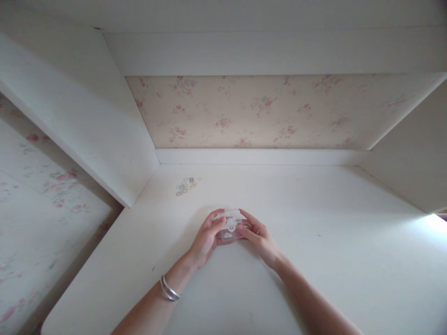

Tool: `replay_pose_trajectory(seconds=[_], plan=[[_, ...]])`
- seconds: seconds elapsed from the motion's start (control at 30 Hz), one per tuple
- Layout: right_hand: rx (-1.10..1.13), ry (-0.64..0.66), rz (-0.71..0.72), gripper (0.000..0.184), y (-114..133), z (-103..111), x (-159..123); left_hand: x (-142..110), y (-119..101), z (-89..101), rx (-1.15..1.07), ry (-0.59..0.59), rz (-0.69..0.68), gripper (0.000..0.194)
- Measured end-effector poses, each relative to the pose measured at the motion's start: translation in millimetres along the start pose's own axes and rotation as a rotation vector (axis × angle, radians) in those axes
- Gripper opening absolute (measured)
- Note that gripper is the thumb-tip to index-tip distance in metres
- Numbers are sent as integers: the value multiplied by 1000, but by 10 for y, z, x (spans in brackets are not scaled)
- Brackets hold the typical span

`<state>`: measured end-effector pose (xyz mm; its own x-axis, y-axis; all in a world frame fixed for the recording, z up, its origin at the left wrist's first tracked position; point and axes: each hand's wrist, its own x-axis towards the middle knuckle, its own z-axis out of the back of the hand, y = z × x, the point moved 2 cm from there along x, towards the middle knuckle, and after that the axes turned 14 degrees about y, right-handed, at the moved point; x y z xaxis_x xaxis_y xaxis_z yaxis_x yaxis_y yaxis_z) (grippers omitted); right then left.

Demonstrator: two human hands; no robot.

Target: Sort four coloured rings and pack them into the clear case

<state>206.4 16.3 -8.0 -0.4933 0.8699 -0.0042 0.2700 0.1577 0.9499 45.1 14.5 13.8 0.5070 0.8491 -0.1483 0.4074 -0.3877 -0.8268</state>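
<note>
Between my two hands is a small clear plastic box with a round-ended clasp on its front. My left hand grips its left side, thumb on top and fingers beneath. On the right side, my right hand holds it with the thumb near the clasp. Something small and white shows through the lower front of the box, too small to name. Beyond my left hand, a loose cluster of small thin rings, pale, yellowish and pinkish with a darker one, lies on the white desk.
White panels rise on the left of the desk, and another side panel stands at the right. Flowered wallpaper covers the back wall under a white overhead board. The desk's left edge runs diagonally toward me.
</note>
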Motion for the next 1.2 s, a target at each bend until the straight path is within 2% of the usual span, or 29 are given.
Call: replay_pose_trajectory(seconds=[0.2, 0.3, 0.57, 0.8, 0.97, 1.2], plan=[[-115, -14, -62, 43, 70, -30, -9, 1, 36, 17, 111, -23, 40, 44], [-194, -54, -70, 43, 63, -23, -6, 1, 46, 23, 156, -30, 43, 44], [-311, -60, -55, 42, 39, -18, -18, 2, 34, 25, 180, -47, 52, 47], [-179, -191, -59, 47, 9, 38, 1, 1, 52, 6, 198, 1, 52, 57], [-70, -281, -32, 46, 9, 104, 7, -6, 41, -21, 295, 77, 81, 46], [11, -284, -40, 50, -30, 117, 21, 6, 87, -6, 350, 122, 123, 44]])
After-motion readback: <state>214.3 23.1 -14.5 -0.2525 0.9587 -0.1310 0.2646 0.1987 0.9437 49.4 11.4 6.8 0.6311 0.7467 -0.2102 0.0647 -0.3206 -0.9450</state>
